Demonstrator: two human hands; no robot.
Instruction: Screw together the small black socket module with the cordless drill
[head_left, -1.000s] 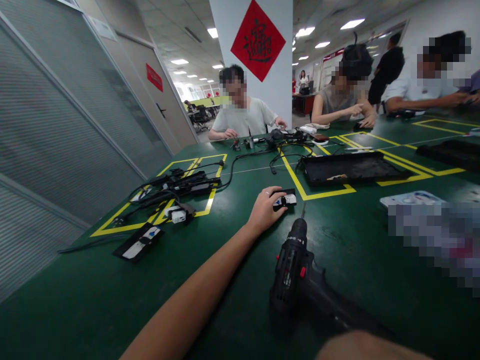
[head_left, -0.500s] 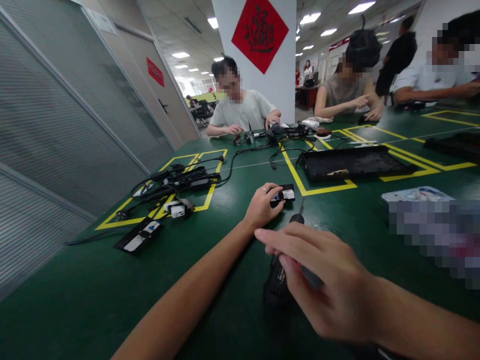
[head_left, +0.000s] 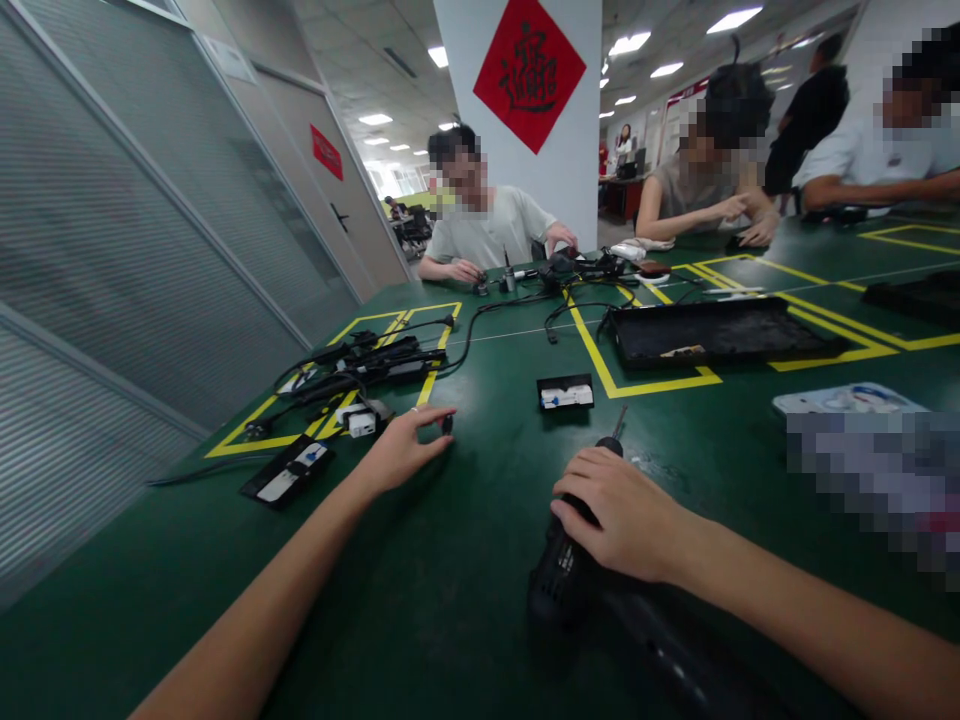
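Observation:
Between the thumb and forefinger of my left hand (head_left: 409, 446) is a small round black piece (head_left: 448, 424), held just above the green table. My right hand (head_left: 626, 515) curls over the body of a black power screwdriver (head_left: 559, 575), which lies on the table with its bit (head_left: 621, 420) aimed away from me. Ahead of the screwdriver lies a small black case part (head_left: 565, 393) with a white and blue insert. A longer black case part (head_left: 287, 470) with similar white and blue pieces rests left of my left hand.
Tangled black cables and adapters (head_left: 375, 360) fill the yellow-taped area at left. A shallow black tray-like housing (head_left: 727, 330) sits right of centre, and a partly blurred clear package (head_left: 855, 400) lies at far right. Several people sit across the table (head_left: 480, 520).
My left hand has lifted the small round black piece off the nearer case part and moved left. My right hand, hovering before, has come down onto the power screwdriver.

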